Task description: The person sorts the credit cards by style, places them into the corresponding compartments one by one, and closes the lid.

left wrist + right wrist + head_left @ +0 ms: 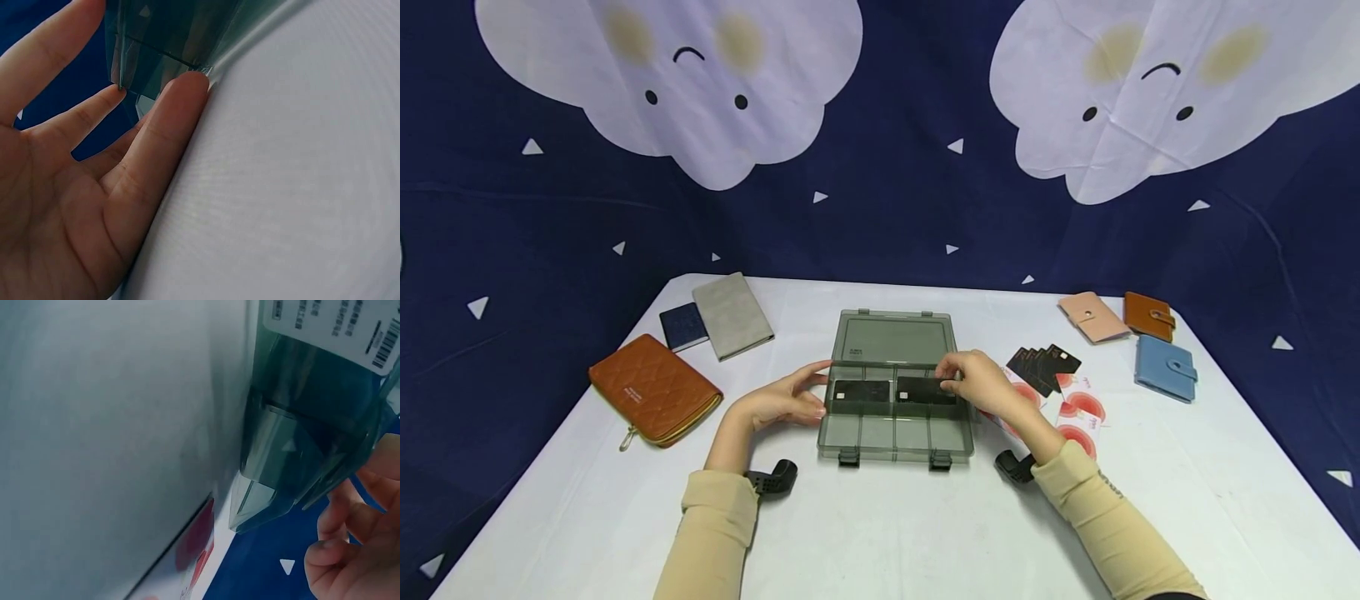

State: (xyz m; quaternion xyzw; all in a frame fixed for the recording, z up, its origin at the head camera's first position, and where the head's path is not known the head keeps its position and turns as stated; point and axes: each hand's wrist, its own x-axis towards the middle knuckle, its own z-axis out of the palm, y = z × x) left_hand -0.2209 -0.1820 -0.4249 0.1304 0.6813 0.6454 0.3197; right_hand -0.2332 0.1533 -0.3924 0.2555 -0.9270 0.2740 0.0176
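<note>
Bare table (880,533) lies before the open box (895,433); spread cards (1052,383) crowd its right side, wallets farther out.

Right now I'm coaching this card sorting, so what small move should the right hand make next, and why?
Probably let go of the black card and lift the right hand away: the card already lies in the organizer box, beside another, while the left hand steadies the box's side.

Centre of the frame, a smoky translucent organizer box (895,400) sits flat on the white tabletop (880,525), lid swung open and lying back behind it, two black latches on its near edge. Inside, dividers split it into compartments. One black card (861,391) lies flat in the middle-left compartment; a second black card (925,390) sits in the middle-right one.
</note>
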